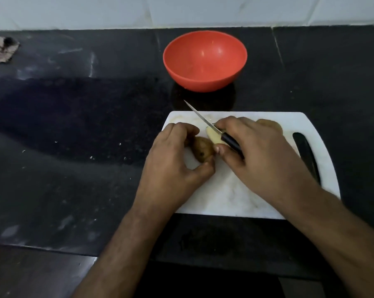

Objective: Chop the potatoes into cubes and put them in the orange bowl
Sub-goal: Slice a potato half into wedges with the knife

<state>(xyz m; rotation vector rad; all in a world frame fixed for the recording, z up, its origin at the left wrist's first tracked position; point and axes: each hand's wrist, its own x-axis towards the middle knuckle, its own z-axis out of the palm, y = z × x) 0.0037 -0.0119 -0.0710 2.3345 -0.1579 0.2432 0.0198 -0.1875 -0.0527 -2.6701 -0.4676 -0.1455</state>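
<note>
1. Head view: on the white cutting board [235, 196], the knife [211, 127] sits in a split potato [203, 148], its pale cut face showing.
2. To cut well, I would keep the blade vertical and the steadying fingertips tucked back.
3. Left hand [173, 155] curls around the brown half; right hand [259, 151] grips the black handle.
4. Another potato [270, 124] lies behind the right hand.
5. Orange bowl [205, 61] stands on the bench beyond the board, no cubes in it.
</note>
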